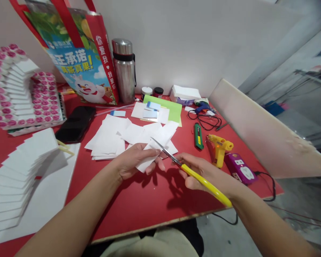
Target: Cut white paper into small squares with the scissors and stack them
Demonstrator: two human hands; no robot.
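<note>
My left hand [139,159] pinches a piece of white paper [146,162] between thumb and fingers, above the front half of the red table. My right hand [196,169] grips yellow-handled scissors [203,180], with the metal blades pointing up and left across the paper. Whether the blades are parted I cannot tell. Just behind my left hand lies a loose stack of white paper sheets [107,137], and more cut white pieces [141,134] spread to its right. To the left, a curved stair-like model of white cards [24,171] stands on a white board [65,182].
Behind are a red shopping bag [82,64], a steel thermos [124,75], a phone [76,123] and green paper [163,103]. A green utility knife [198,136], yellow glue gun [219,148] and purple power strip [240,168] lie right. A pink-dotted model [21,89] stands far left.
</note>
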